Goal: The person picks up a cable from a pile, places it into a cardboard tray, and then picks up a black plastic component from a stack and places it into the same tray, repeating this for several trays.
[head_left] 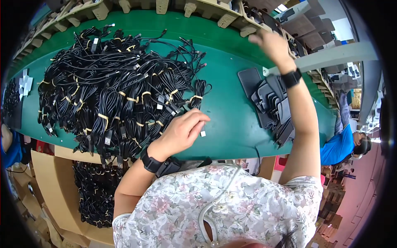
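Note:
My left hand (184,129) rests at the right edge of a big heap of coiled black cables (111,89) tied with yellow bands, fingers curled over one bundle near a small white connector (203,133). My right hand (271,43) is stretched far out to the moulded pulp trays (231,14) at the back of the green table (227,82), fingers bent at a tray's edge; whether it holds anything I cannot tell. A row of dark flat pouches (269,99) lies under my right forearm.
A cardboard box (58,194) holding more black cables (93,194) stands below the table's near edge at left. Small white pieces (25,82) lie at the table's far left. Another person in a blue top (341,144) sits at right. Stacked cartons fill the lower corners.

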`<state>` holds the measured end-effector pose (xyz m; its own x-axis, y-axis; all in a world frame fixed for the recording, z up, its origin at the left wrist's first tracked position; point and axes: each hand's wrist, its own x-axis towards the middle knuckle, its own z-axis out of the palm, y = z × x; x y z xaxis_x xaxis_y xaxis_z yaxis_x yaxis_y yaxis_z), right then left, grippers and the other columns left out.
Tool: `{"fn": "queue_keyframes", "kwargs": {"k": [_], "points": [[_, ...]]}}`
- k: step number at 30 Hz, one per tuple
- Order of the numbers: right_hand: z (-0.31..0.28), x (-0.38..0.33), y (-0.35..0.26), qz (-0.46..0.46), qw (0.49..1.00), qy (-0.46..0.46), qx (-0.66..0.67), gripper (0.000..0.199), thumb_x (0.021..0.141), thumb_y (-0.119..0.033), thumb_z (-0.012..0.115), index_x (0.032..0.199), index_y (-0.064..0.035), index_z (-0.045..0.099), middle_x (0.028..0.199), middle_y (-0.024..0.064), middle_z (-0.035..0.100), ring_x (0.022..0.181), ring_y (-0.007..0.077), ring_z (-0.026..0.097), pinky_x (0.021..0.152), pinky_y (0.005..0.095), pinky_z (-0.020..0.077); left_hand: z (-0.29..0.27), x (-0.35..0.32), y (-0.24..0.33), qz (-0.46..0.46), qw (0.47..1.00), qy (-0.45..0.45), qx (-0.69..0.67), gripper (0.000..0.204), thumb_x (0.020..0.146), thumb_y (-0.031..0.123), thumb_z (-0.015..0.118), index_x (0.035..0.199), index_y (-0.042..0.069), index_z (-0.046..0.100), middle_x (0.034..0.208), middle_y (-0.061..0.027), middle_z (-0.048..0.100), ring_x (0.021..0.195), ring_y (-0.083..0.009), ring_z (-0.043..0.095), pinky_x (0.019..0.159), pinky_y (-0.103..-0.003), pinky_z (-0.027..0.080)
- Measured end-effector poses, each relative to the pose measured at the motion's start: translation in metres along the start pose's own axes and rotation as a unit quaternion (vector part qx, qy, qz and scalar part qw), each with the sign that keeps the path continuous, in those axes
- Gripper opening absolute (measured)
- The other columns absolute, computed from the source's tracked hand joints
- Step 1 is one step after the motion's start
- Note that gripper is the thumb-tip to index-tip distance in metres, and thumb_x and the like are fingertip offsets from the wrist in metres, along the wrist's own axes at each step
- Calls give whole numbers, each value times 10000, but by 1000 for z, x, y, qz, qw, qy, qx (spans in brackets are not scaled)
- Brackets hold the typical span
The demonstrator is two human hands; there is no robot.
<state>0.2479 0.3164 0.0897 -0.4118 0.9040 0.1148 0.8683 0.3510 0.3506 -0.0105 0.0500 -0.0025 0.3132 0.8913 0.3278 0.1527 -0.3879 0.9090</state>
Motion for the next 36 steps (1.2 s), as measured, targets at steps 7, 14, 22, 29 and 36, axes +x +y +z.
{"fn": "queue_keyframes", "kwargs": {"k": [7,14,22,29,36], "points": [[26,-120,-47,-85,994,-68,22,760,741,-583,650,1241,-25,524,968,217,648,974,362,607,811,431,481,2,0,-1,-9,1000,-9,1,142,896,-22,513,1011,7,590,873,-82,570,671,-146,588,606,-258,479],[34,-90,-28,-79,952,-29,295,587,810,-342,673,1243,18,506,952,191,651,911,297,626,775,357,487,3,1,-5,3,1000,-1,15,139,900,-21,507,1008,0,592,884,-80,571,679,-135,591,607,-250,485],[9,-10,5,115,802,54,584,231,892,-167,632,1051,-14,564,854,13,633,768,85,582,678,227,463,1,3,0,26,999,-1,40,135,877,-11,538,998,9,596,879,-102,578,674,-218,596,602,-293,481],[14,98,22,147,581,268,754,210,867,-186,675,913,-2,585,764,16,636,662,79,544,602,233,435,-1,0,5,5,999,-16,28,138,870,2,548,998,23,593,893,-97,586,713,-260,603,620,-340,488],[75,198,57,242,787,205,529,391,819,-343,693,923,32,648,900,148,679,829,227,636,748,332,483,-1,3,-1,-1,999,-33,19,139,872,22,550,1007,35,581,918,-88,586,737,-254,612,625,-344,503]]}}
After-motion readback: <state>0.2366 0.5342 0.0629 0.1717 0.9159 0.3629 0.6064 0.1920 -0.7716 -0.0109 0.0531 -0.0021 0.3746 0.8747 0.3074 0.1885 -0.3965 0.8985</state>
